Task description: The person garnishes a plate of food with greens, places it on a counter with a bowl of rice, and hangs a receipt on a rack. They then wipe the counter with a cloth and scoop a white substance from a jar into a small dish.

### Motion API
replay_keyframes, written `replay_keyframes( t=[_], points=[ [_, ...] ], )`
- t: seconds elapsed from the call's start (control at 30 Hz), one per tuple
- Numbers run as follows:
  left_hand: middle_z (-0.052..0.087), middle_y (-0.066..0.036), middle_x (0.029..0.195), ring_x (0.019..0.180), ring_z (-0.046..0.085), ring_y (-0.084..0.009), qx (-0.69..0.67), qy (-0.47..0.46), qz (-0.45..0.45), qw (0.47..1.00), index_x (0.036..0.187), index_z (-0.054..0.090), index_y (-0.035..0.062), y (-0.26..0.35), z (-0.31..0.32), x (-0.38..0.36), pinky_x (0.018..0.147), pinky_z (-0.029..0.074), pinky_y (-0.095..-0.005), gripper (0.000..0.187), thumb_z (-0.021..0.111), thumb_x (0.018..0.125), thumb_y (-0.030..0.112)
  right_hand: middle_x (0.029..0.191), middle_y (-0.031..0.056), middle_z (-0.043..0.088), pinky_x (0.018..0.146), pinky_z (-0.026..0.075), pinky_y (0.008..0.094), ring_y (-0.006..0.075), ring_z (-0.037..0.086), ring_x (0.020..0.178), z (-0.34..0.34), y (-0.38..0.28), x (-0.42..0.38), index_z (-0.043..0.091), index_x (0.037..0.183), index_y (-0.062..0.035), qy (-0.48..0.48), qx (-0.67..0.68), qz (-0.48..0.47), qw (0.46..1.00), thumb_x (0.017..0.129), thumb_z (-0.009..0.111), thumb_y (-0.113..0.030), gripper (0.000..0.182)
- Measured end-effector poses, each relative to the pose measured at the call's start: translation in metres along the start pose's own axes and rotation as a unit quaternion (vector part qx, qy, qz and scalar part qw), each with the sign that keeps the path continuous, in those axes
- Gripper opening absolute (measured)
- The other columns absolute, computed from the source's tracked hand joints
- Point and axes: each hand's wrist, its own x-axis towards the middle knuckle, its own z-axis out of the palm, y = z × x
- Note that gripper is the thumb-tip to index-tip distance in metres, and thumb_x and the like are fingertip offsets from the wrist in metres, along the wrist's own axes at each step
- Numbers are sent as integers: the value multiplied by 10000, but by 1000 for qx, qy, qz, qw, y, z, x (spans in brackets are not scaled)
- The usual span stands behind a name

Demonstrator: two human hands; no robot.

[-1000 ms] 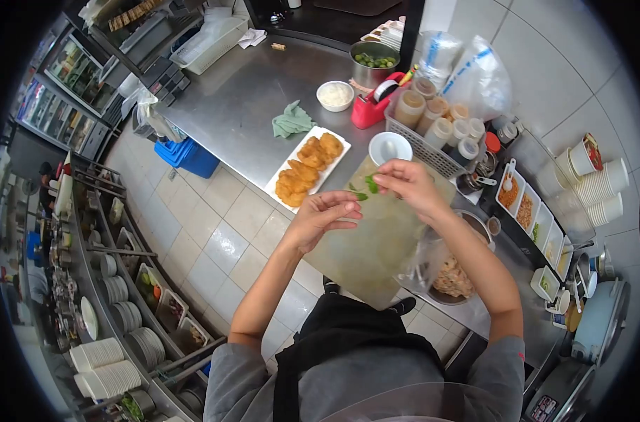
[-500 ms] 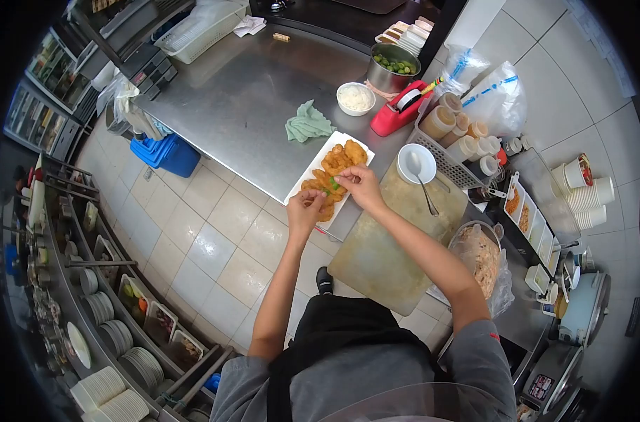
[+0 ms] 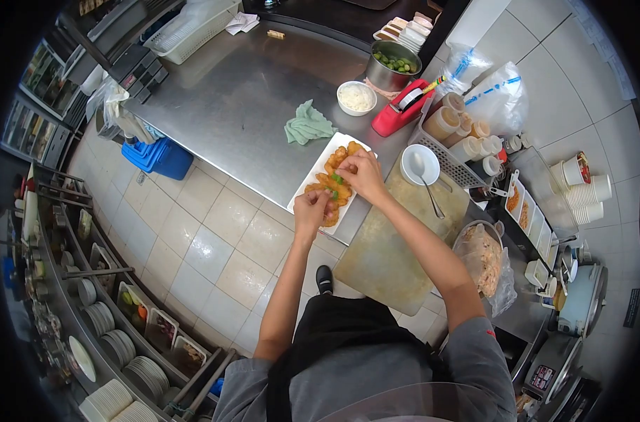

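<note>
A long white rectangular plate [image 3: 302, 193] lies at the steel table's front edge, with golden fried pieces [image 3: 327, 184] in a row along it. My right hand [image 3: 363, 176] reaches over the plate from the right, its fingertips pinched at a small green leafy garnish [image 3: 336, 178]. Over the plate's near end, my left hand [image 3: 311, 213] has its fingers drawn together. Close to those fingertips sits another green bit [image 3: 334, 195]; whether they grip it is hidden.
A green cloth [image 3: 310, 123], a bowl of rice [image 3: 356, 98] and a red tape dispenser [image 3: 397, 116] stand beyond the plate. To the right are a cutting board [image 3: 383, 260], a white bowl [image 3: 413, 172] with a spoon, and a basket of sauce bottles [image 3: 443, 123].
My left hand has moved slightly toward the plate's near end. A second green bit now shows on the fried pieces, and my right hand has shifted a little.
</note>
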Motion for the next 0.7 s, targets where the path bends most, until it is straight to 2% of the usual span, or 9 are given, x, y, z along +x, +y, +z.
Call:
replay_keyframes(
  t=[0.1, 0.2, 0.3, 0.4, 0.5, 0.6, 0.7],
  points=[
    [581, -42, 593, 418, 510, -76, -71, -6, -10, 997, 785, 620, -15, 3, 4, 2, 357, 339, -192, 163, 591, 840, 135, 688, 55, 548, 697, 407, 355, 214, 524, 691, -4, 2, 9, 673, 705, -73, -19, 10, -5, 1000, 657, 737, -200, 150],
    [583, -47, 597, 418, 513, -81, -72, 7, -7, 997, 788, 607, -21, 2, 12, 6, 358, 345, -194, 143, 600, 825, 118, 675, 55, 559, 657, 427, 357, 200, 543, 650, -2, 2, 16, 676, 695, -77, -26, 18, 28, 999, 639, 748, -215, 166],
    [563, -28, 592, 399, 485, -77, -54, 33, 12, 998, 771, 585, 14, -5, 18, 8, 349, 325, -191, 100, 607, 810, 103, 701, 53, 571, 626, 436, 360, 189, 560, 671, 0, -1, 17, 679, 700, -84, -14, -47, 39, 998, 626, 756, -233, 183],
    [558, -39, 585, 393, 488, -89, -65, 28, 45, 996, 788, 565, 8, -9, 22, 9, 348, 341, -201, 88, 598, 808, 87, 825, 44, 598, 752, 415, 424, 251, 539, 872, 0, -6, 15, 675, 697, -124, -39, -50, 85, 994, 630, 755, -229, 148],
    [564, -68, 577, 413, 524, -112, -56, 30, 36, 997, 790, 571, -41, -2, 24, 6, 366, 406, -225, 78, 563, 801, 36, 845, 44, 596, 750, 409, 423, 252, 536, 872, 0, -1, 15, 672, 702, -132, -39, -18, 108, 993, 628, 757, -231, 151],
    [567, -73, 574, 400, 521, -116, -80, 10, 27, 996, 786, 567, -43, -1, 25, 7, 357, 407, -231, 83, 552, 802, 37, 834, 31, 584, 736, 398, 419, 243, 534, 865, 2, 1, 13, 651, 694, -130, -25, -13, 117, 993, 626, 759, -236, 167],
    [567, -77, 556, 382, 517, -117, 13, 41, 66, 997, 777, 560, -48, -5, 23, 9, 348, 406, -236, 92, 548, 802, 40, 811, 15, 559, 720, 389, 410, 233, 531, 864, 8, 2, 12, 625, 680, -129, 9, 12, 124, 992, 627, 760, -243, 184]
  ],
)
